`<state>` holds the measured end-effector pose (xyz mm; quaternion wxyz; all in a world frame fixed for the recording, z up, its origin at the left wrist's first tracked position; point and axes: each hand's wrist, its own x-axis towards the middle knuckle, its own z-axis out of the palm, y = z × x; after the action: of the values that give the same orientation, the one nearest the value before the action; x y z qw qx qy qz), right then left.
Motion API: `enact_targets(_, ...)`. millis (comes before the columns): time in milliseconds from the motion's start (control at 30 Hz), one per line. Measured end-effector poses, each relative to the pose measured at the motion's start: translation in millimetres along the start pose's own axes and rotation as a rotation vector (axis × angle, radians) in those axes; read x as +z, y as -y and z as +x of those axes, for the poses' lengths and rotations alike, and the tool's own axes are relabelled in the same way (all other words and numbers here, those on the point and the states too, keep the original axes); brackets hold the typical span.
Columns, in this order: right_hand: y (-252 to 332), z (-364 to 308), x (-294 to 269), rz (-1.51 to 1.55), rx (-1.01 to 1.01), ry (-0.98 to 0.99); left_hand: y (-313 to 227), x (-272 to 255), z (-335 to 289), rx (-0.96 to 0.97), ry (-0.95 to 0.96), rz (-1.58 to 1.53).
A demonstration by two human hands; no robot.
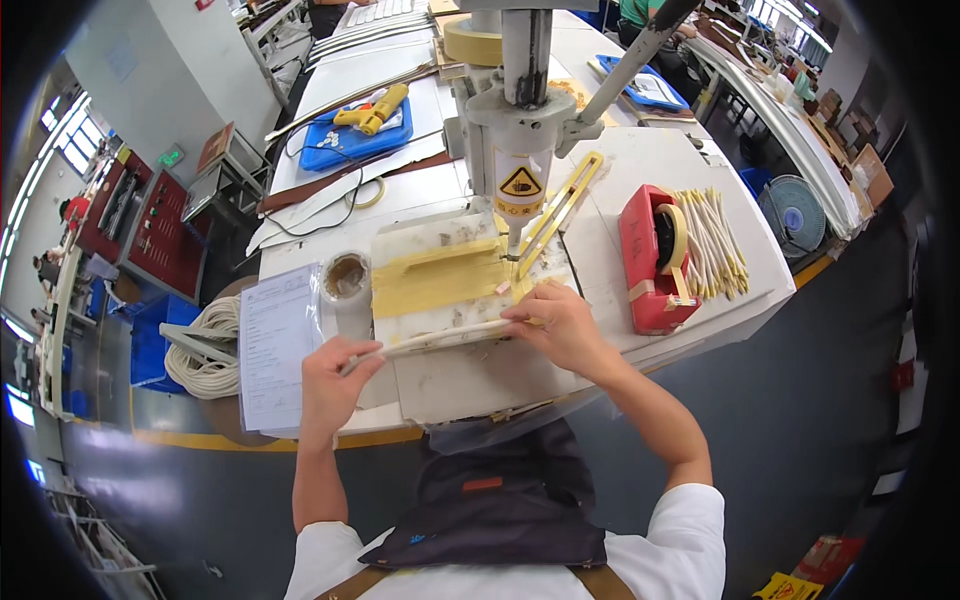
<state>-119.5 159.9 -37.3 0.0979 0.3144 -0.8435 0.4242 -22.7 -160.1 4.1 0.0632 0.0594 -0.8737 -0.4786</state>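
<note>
while we stand at the press machine (520,110), our left hand (335,385) pinches the near end of a long pale tube (440,340), and our right hand (560,325) presses its far end flat, fingers curled down on it, just in front of the machine's needle tip (514,252). the tube lies across the white work plate (470,290) below the machine head, touching the yellow taped patch (435,278) at its near edge. right of the machine sits a red tape dispenser (655,262), with a bundle of cream tubes (712,255) just beyond it. left of the machine stands a tape roll (346,278), and further left a sheet of paper (278,345).

we judge the step in hand to be lining up the tube's end under the needle. the next move likely calls for a small, steady slide toward the tip while both hands keep the tube straight, fingers kept out from under the head.
</note>
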Motion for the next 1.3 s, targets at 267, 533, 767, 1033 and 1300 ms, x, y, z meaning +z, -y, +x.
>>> enact_targets(267,-16.6,2.7,27.5,-0.104,-0.028,-0.198,31.0,6.2,29.2,0.091,-0.032,0.12)
enact_targets(533,-14.8,4.5,27.8,-0.083,-0.017,-0.194,41.2,7.0,35.8,0.098,-0.003,0.203)
enact_targets(767,-11.2,3.8,29.6,-0.099,-0.011,-0.193,52.3,1.9,40.8,0.428,-0.002,0.406)
enact_targets(1033,-14.4,3.0,25.8,-0.125,-0.062,-0.199,52.9,7.7,45.6,0.529,-0.033,0.543)
enact_targets(1300,47.9,-31.3,-113.1,-0.104,0.234,-0.447,59.8,-1.3,24.4,0.212,-0.081,0.148)
